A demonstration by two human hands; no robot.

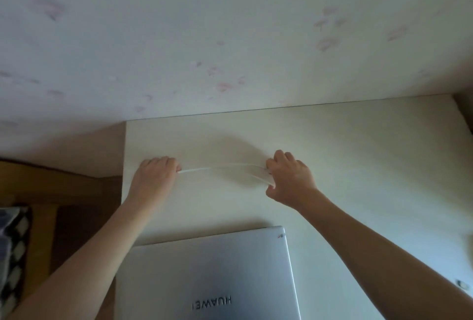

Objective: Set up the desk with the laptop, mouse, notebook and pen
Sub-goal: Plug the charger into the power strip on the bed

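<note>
The silver laptop lies closed and flat on the near part of the white desk, its lid logo upside down to the camera, while farther back a thin white flexible sheet-like thing, blurred, bends above the desk.

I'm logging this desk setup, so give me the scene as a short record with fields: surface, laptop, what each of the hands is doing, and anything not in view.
surface: pale desk against a floral-patterned wall
laptop: silver laptop, lid closed, flat at the near edge
held item: thin white flexible strip, blurred, kind unclear
left hand: closed on the strip's left end
right hand: closed on the strip's right end
not in view: mouse, notebook, pen
</note>
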